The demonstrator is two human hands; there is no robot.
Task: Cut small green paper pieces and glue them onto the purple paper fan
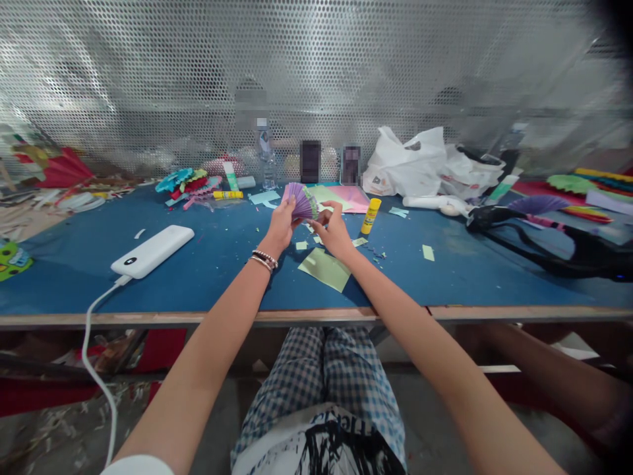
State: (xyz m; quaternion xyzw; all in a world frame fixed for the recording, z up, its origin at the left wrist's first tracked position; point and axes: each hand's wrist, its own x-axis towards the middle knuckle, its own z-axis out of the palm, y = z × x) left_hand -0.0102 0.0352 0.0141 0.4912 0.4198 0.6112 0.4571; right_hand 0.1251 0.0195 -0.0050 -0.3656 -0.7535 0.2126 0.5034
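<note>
A pleated purple paper fan (301, 200) with light green trim along its outer edge is raised just over the table. My left hand (281, 223) grips it by its left side, thumb on the front. At the fan's right edge, the bent fingers of my right hand (337, 229) pinch the green-trimmed border; the fingertips are partly hidden. A yellow glue stick (370, 216) stands upright to the right of my right hand. Below both hands lies a light green paper sheet (325, 268), with small green paper scraps (301, 245) around it.
A white power bank (153, 252) with a cable lies left. Behind are pink paper (352, 199), a water bottle (266, 158), two phones and white plastic bags (408, 161). Coloured paper pieces (182, 185) lie back left; a black strap (534, 244) is right. Another person's limb shows lower right.
</note>
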